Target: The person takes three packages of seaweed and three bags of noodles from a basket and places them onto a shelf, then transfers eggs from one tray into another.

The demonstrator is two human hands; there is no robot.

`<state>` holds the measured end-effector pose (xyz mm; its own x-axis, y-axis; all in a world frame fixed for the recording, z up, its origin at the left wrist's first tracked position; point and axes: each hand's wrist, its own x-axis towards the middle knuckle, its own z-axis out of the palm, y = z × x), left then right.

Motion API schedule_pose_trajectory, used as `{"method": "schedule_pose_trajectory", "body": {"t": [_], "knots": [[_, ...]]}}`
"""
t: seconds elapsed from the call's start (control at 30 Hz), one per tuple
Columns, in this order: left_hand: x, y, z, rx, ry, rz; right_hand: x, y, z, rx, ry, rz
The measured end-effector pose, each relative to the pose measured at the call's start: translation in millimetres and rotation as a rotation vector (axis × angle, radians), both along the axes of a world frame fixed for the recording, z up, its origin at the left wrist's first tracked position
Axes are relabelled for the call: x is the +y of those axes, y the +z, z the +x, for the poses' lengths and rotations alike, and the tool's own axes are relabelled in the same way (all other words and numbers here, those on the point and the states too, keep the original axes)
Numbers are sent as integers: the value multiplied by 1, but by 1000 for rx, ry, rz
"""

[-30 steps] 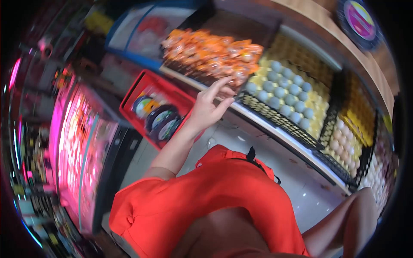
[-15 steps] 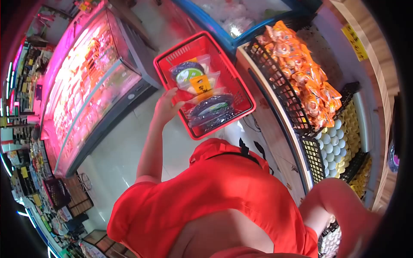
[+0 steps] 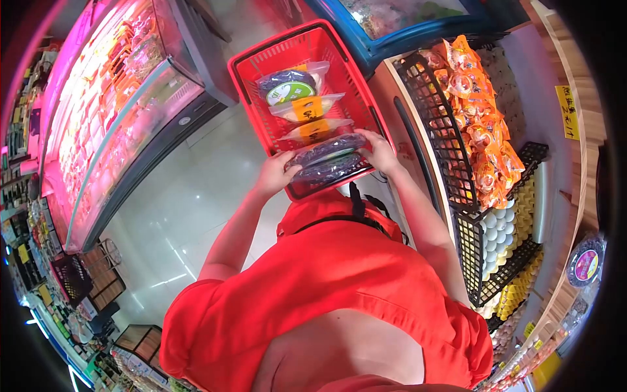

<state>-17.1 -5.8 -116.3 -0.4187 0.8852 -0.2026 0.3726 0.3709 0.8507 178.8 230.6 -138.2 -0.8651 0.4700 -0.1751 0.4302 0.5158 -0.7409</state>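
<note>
Over the near end of a red shopping basket [image 3: 251, 98], I am watching both hands working on the same item. The left hand [image 3: 277, 173] is curling its fingers around the left end of a dark purple packet [image 3: 326, 159], and the right hand [image 3: 377, 149] is clasping the packet's right end, close against the basket's right wall. The packet is lying flat and crosswise inside the basket, at the end nearest the person's red shirt [image 3: 326, 294], and it is sitting on top of a second dark packet, which is mostly hidden.

Farther along the basket, three more sealed packets are overlapping one another in a row. A round pack with a green label [image 3: 285, 88] is lying at the far end. A clear pack with a yellow label [image 3: 307, 108] is resting next to it, and a second yellow-labelled pack [image 3: 315, 130] is touching the dark packet.

To the right, a black wire crate [image 3: 434, 130] is holding a heap of orange snack bags [image 3: 473, 111], and pale eggs [image 3: 496, 228] are filling trays below it. A pink-lit display case [image 3: 111, 111] is glowing on the left across the white tiled floor [image 3: 189, 215]. A blue-rimmed freezer [image 3: 405, 29] is standing just beyond the basket.
</note>
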Motion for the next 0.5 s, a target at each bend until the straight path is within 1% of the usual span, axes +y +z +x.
{"method": "schedule_pose_trajectory", "body": {"t": [0.03, 0.07, 0.13, 0.17, 0.2, 0.23, 0.27, 0.33, 0.37, 0.4, 0.43, 0.47, 0.5], "knots": [[1, 0, 1, 21, 1, -1, 1, -7, -3, 2, -59, -106], [2, 0, 1, 42, 3, 1, 4, -13, -4, 1, -59, -102], [7, 6, -3, 5, 33, -8, 7, -8, -6, -6, -145, -225], [11, 9, -4, -30, 62, -23, 10, -5, -3, -9, -146, -220], [15, 13, -5, -33, 60, -17, 12, 14, -2, -5, -195, -277], [21, 18, -6, -136, 158, 90, 13, 30, -2, 1, -246, -333], [28, 24, -8, -238, 251, 199, 14, 40, -1, 6, -251, -324], [45, 35, -15, -214, 229, 255, 14, 61, 0, 169, -313, -403], [55, 41, -16, -289, 255, 363, 10, 74, 0, 302, -349, -496], [64, 45, -16, -369, 277, 469, 7, 87, 2, 314, -365, -483], [72, 53, -19, -425, 233, 474, 5, 100, 5, 345, -425, -546], [79, 61, -17, -459, 246, 484, 3, 108, 11, 377, -486, -607], [88, 74, -13, -505, 256, 507, 1, 111, 19, 436, -487, -659]]}}
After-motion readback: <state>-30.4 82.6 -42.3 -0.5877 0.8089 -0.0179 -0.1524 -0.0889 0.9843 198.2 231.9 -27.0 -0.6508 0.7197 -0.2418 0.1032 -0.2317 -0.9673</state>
